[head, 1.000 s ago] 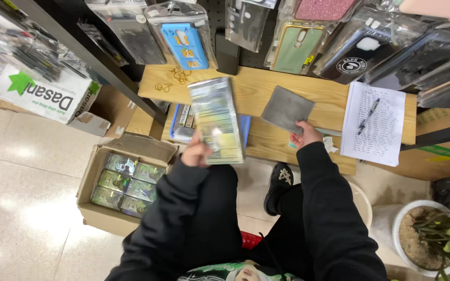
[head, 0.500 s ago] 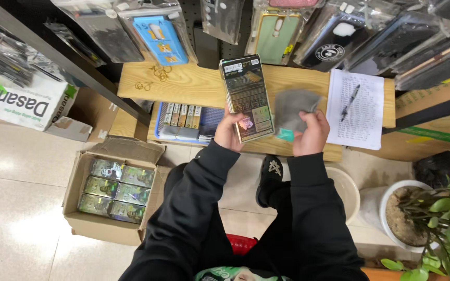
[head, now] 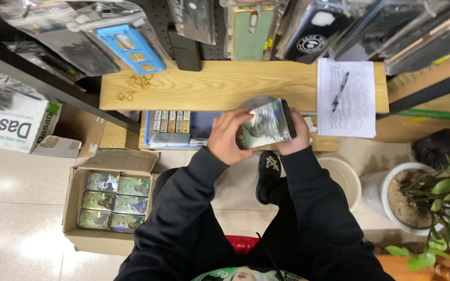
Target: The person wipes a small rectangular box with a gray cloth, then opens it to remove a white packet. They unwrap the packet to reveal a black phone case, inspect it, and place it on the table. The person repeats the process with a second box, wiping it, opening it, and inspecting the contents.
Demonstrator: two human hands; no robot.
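- A pale tiled floor (head: 16, 198) is seen from above, with a light wooden bench (head: 220, 86) beyond it and packaged phone cases hung on a pegboard at the far edge.
- Nearest the camera, black sleeves and dark trousers are seen, with a black shoe (head: 270, 174) set on the tiles between the arms.
- To the left on the floor, an open cardboard box (head: 79, 229) is filled with green-printed packs laid in rows.
- To the right, a potted plant (head: 444, 203) in a white pot is placed beside a pale round bin (head: 345, 177).
- A flat, glossy packet (head: 266, 125) in clear wrap is held over the near edge of the bench, between both hands.
- The left hand (head: 227, 138) is closed around the packet's left side, its fingers (head: 238, 117) curled over the top face.
- The right hand (head: 298, 132) is wrapped round the packet's right end from behind; how tightly its fingers are closed cannot be told.
- Just left of the hands, a blue tray (head: 204, 122) with a row of small boxes stood on edge is set below the bench top.
- Further off, a sheet of written paper (head: 352, 101) is laid on the right end of the bench, with a pen (head: 340, 89) resting on it.
- A white carton (head: 11, 127) is placed at the far left, under a dark shelf.
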